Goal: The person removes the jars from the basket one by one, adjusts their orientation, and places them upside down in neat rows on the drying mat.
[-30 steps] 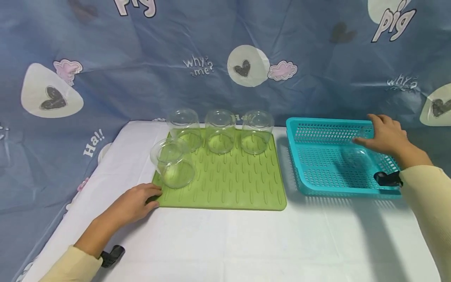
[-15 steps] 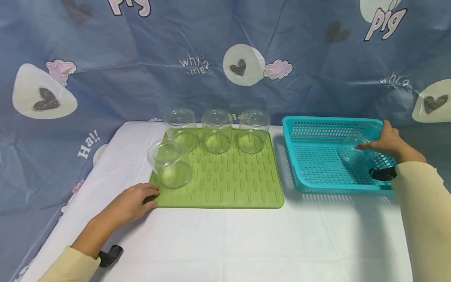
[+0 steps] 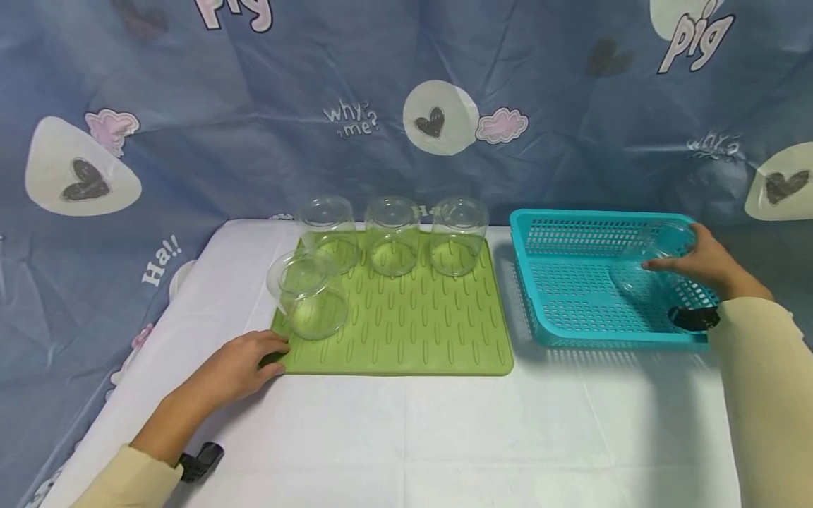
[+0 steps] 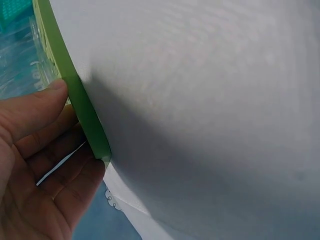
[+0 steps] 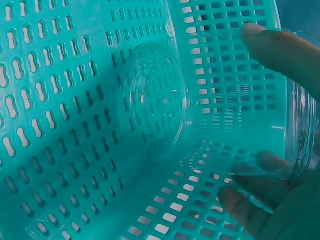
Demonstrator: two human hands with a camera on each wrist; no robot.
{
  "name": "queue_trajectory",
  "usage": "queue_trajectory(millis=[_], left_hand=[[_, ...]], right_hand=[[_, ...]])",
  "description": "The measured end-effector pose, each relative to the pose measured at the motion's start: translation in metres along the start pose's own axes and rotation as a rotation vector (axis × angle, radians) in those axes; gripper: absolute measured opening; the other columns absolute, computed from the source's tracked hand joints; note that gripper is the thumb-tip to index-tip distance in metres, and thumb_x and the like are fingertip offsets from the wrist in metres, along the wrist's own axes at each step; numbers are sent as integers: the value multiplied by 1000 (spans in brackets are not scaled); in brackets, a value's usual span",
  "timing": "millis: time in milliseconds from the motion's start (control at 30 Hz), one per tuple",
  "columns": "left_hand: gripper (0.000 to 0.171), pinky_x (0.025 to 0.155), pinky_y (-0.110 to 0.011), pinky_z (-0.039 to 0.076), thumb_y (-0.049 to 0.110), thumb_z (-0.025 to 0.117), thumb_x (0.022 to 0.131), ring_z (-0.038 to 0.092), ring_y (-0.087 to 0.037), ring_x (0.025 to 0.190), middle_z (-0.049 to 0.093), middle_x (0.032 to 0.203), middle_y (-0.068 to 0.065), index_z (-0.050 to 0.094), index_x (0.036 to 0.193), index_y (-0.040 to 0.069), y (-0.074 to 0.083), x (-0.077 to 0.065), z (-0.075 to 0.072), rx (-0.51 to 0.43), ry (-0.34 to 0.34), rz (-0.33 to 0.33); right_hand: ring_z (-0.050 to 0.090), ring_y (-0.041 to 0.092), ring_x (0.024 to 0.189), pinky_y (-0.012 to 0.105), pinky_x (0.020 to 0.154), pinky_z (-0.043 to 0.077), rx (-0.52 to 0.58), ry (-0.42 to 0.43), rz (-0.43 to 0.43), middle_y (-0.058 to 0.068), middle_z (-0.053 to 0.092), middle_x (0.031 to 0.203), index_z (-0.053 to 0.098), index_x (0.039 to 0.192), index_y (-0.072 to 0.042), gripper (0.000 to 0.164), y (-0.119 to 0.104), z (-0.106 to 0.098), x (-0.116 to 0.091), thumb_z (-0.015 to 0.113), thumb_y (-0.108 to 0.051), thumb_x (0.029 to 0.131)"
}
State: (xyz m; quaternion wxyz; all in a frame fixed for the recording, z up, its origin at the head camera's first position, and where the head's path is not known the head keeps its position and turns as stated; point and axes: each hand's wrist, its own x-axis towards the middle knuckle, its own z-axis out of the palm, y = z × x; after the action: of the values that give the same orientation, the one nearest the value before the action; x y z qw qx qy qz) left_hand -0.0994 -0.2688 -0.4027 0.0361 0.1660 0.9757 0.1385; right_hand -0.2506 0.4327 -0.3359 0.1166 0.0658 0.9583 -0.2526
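My right hand (image 3: 705, 264) grips a clear cup (image 3: 635, 271) inside the teal basket. In the right wrist view, the thumb lies on one side of the cup (image 5: 159, 102) and fingers curl round the other, near its thick rim. At the near left corner of the green ribbed mat (image 3: 413, 346), my left hand (image 3: 238, 367) pinches the edge; the left wrist view shows thumb and fingertips (image 4: 59, 84) on the mat (image 4: 82, 110). Three clear cups stand along the mat's back, including a middle one (image 3: 392, 240). Another cup (image 3: 314, 303) stands nearer, above the left hand.
The teal basket (image 3: 610, 339) with perforated walls sits to the right of the mat, a gap of white cloth (image 3: 508, 423) between them. A blue printed sheet (image 3: 267, 141) hangs behind the table. Black camera mounts (image 3: 202, 462) are strapped at both wrists.
My right hand has lowered to the cup in the basket and closed round it; the cup has tipped up slightly. The left hand stays on the mat's corner.
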Motion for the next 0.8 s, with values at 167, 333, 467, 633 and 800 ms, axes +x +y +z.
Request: queue_trajectory(millis=[167,333,467,633,800], left_hand=[[28,99,-57,50,13,75,85,62,-42,117,68,121,-18,73,110,2,1,-2,1,-6,8,-8],[28,100,-58,49,13,75,86,60,-43,118,67,122,-19,73,112,1,0,-2,2,2,15,-8],[29,100,-58,49,13,74,87,60,-44,119,66,124,-21,72,113,1,2,-2,2,0,15,-5],[30,99,-58,50,11,74,86,60,-44,118,66,124,-21,71,113,-1,4,-5,4,-4,13,-17],[30,100,-58,49,11,73,87,60,-44,119,66,124,-22,71,114,-1,5,-6,4,-9,28,-26]], right_hand=[[18,70,132,80,100,30,10,7,7,50,0,150,-26,149,6,127,2,2,0,68,-53,88],[18,70,132,80,100,29,27,30,36,48,1,152,-28,149,6,131,1,4,-2,67,-59,87],[24,69,129,78,100,31,24,74,39,47,9,152,-27,148,8,132,-2,2,-5,67,-59,86],[28,68,126,78,97,32,4,123,8,46,15,152,-22,151,8,129,-8,-5,-8,68,-59,86],[28,68,126,79,95,32,17,175,-46,45,16,152,-21,153,2,124,-17,-12,-15,67,-56,88]])
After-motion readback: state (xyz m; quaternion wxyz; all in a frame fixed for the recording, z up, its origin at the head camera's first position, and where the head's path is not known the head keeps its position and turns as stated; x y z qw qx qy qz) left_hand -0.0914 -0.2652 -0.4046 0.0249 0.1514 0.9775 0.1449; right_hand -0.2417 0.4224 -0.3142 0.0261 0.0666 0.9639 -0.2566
